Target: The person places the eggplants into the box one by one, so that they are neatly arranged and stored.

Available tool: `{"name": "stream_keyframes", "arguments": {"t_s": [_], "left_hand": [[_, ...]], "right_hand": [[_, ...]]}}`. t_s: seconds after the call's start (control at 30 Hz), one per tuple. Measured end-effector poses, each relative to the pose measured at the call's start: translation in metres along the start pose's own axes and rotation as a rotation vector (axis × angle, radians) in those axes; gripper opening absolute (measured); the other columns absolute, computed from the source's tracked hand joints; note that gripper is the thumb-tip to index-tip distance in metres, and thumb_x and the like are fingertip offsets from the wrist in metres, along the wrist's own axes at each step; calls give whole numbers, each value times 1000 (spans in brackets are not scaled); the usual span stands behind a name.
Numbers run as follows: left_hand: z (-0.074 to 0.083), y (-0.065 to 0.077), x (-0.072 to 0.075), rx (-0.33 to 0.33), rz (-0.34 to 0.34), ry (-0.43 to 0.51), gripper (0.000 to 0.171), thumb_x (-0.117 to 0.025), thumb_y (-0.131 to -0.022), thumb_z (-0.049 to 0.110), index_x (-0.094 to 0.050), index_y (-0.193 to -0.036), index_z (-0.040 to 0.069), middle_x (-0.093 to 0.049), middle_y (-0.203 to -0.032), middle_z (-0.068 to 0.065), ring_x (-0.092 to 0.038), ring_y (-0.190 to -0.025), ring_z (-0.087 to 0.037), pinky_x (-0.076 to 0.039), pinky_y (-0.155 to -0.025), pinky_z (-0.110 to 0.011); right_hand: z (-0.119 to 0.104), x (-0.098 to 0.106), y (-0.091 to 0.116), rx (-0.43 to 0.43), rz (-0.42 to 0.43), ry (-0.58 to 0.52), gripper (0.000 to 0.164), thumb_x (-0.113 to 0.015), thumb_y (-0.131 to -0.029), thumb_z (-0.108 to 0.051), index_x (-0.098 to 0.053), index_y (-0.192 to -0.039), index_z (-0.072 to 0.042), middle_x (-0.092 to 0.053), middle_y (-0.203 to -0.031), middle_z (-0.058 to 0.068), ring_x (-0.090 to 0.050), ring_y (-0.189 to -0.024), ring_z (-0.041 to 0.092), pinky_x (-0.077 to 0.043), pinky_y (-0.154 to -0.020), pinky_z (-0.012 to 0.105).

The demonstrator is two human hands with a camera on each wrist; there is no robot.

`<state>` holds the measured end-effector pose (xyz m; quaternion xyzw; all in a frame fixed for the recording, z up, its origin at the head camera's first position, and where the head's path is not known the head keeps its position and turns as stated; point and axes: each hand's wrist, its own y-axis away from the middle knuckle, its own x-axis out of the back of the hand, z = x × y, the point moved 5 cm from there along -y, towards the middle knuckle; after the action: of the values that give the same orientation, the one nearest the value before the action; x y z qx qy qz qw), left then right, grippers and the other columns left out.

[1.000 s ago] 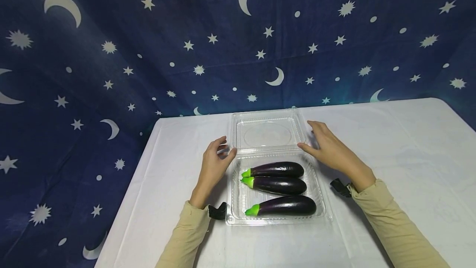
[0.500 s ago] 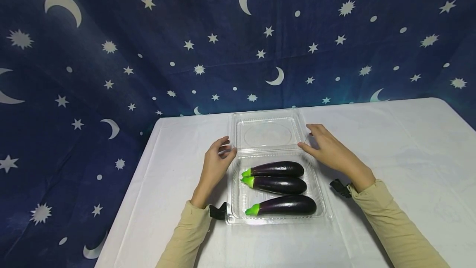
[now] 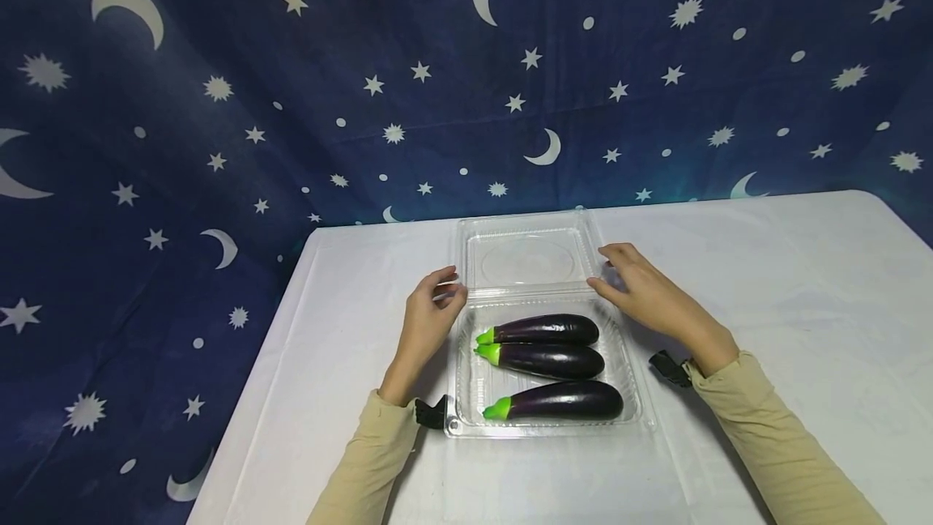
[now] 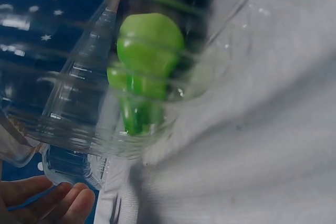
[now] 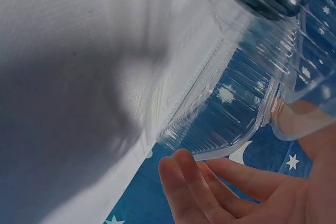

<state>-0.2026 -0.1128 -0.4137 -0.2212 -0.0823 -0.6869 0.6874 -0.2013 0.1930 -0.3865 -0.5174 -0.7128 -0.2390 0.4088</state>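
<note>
A clear plastic clamshell container (image 3: 466, 395) lies unfolded, its lid (image 3: 528, 262) flat behind the base. Three dark purple eggplants with green caps rest in the base: the rear eggplant (image 3: 547, 330), the middle eggplant (image 3: 554, 360) close against it, and the front eggplant (image 3: 572, 401) apart. My left hand (image 3: 426, 318) is beside the hinge's left end, fingers loosely bent. My right hand (image 3: 645, 290) is at the lid's right edge, thumb and fingers apart. In the right wrist view, fingertips (image 5: 184, 163) are at the lid's rim; contact is uncertain. Neither hand visibly grips anything.
A white cloth covers the table (image 3: 765, 306). Behind it hangs a dark blue curtain (image 3: 437, 39) with moons and stars. A black wrist-worn piece (image 3: 432, 412) sits by the base's left side, and another black piece (image 3: 669, 369) is to its right.
Both hands have shifted only slightly beside the lid; the right fingers have come a little nearer to me. The container and eggplants keep their places while the view drifts slightly.
</note>
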Motion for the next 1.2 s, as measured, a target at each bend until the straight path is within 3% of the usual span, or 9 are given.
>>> {"name": "stream_keyframes", "arguments": {"t_s": [1.2], "left_hand": [[4,2,-5,-4,43,7,41,-61,-96,9,-56,-133,-6,-65,-123,-20,-66,-110,-30,-57,-91,-36]], "right_hand": [[2,0,1,-13,29,-62,62,-56,-101,-27,-37,-144,13,-38,-140,31,-54,-117,47,-43,-102,60]]}}
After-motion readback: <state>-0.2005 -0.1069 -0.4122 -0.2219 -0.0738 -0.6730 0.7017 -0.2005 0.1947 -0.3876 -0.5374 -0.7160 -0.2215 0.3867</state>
